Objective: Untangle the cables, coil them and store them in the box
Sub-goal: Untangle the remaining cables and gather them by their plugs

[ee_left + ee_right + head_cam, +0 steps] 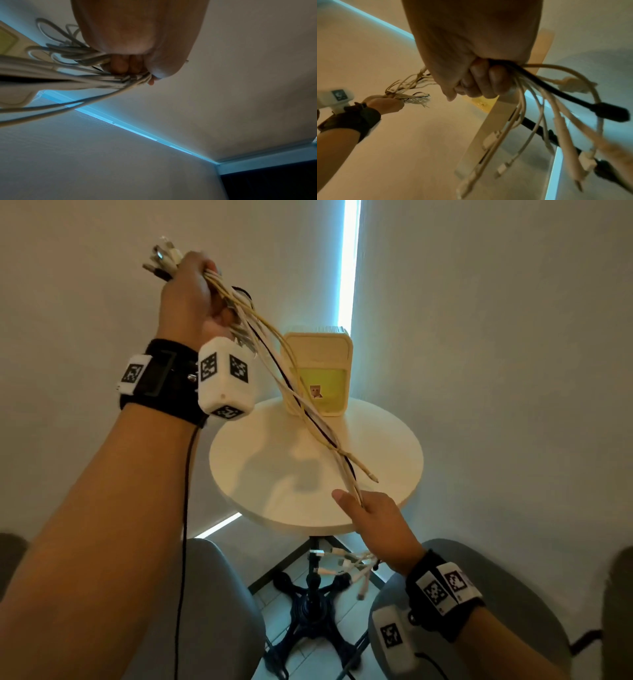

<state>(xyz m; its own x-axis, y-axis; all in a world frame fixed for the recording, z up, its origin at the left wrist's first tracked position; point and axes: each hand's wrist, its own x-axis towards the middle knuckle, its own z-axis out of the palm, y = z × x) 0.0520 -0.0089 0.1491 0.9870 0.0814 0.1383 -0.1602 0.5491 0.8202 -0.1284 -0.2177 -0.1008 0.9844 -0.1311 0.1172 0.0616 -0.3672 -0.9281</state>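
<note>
A bundle of several white cables and one black cable (310, 419) stretches slantwise between my two hands above the round table. My left hand (191, 299) is raised high and grips the upper end, with plugs (162, 260) sticking out above the fist. The left wrist view shows that hand's fingers (126, 66) curled round the cables (68, 79). My right hand (375, 517) grips the lower end at the table's near edge, and the plug ends (346, 568) hang below it. Its curled fingers (481, 82) clasp the cables (556, 112) in the right wrist view. A cream box (320, 373) stands at the table's far side.
The round white table (274, 470) rests on a black pedestal base (310, 614). Grey chairs (219, 604) stand at the near left and near right. Walls close in behind the table, with a bright strip of light (349, 261) in the corner.
</note>
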